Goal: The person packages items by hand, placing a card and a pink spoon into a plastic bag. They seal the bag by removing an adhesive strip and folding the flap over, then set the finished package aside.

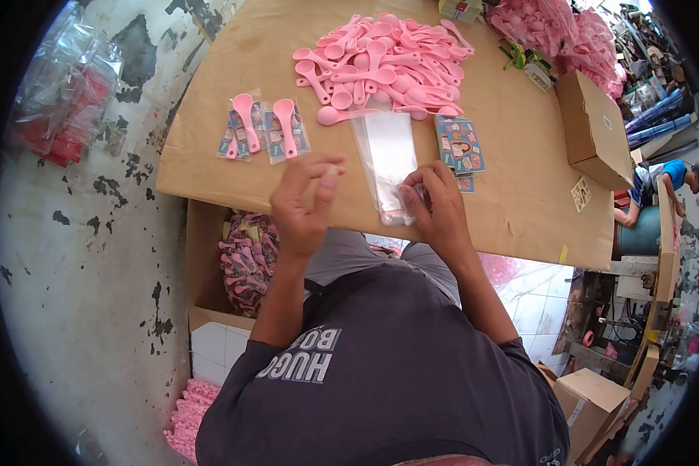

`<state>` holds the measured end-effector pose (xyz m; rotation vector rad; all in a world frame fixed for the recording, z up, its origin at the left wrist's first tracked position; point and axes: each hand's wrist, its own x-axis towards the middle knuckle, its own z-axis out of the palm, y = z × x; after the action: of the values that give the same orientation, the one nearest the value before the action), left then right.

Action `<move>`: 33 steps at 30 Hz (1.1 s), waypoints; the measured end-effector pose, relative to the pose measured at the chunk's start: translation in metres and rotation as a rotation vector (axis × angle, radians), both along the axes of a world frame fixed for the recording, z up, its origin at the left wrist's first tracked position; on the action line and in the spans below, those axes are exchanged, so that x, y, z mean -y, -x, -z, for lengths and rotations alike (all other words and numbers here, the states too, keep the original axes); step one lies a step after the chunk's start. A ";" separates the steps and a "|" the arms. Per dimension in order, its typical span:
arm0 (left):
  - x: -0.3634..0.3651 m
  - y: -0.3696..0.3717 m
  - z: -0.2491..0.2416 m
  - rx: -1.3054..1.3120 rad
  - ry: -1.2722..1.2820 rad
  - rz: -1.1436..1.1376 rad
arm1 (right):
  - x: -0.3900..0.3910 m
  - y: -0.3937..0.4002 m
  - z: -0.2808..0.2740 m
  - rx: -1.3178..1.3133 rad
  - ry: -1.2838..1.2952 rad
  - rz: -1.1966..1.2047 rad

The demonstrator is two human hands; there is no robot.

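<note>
Now: clear bag point(388, 159) pinched at its near end by right hand point(435, 206) | left hand point(303, 203) fingers curled, grip unclear | card point(458, 145) print unreadable | shirt lettering "HUGO" seen

Peeling grey wall point(93, 256), cardboard-topped table point(520, 179), white floor tiles point(536, 299).

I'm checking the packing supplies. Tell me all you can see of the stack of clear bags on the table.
The clear bags are long, narrow sleeves of thin, glossy plastic, lying flat in a stack on the cardboard table. The far end reaches the spoon pile; a card stack lies beside them. The right hand fingers the near end; the left hand is apart.
</note>
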<state>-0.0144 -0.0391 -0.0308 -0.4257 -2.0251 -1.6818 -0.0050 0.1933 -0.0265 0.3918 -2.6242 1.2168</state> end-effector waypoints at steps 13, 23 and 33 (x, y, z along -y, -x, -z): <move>-0.037 -0.004 -0.006 -0.012 0.391 0.104 | -0.008 -0.004 0.006 -0.170 0.259 -0.063; -0.053 -0.013 -0.001 0.376 -0.101 0.211 | -0.014 -0.007 0.006 -0.321 0.202 -0.170; -0.056 0.000 -0.008 0.696 -0.566 0.525 | -0.019 -0.011 -0.006 -0.406 0.156 -0.371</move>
<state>-0.0144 0.0173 -0.0225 -0.1829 -1.7953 -2.9394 0.0062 0.2123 -0.0203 1.0115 -2.1537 1.2717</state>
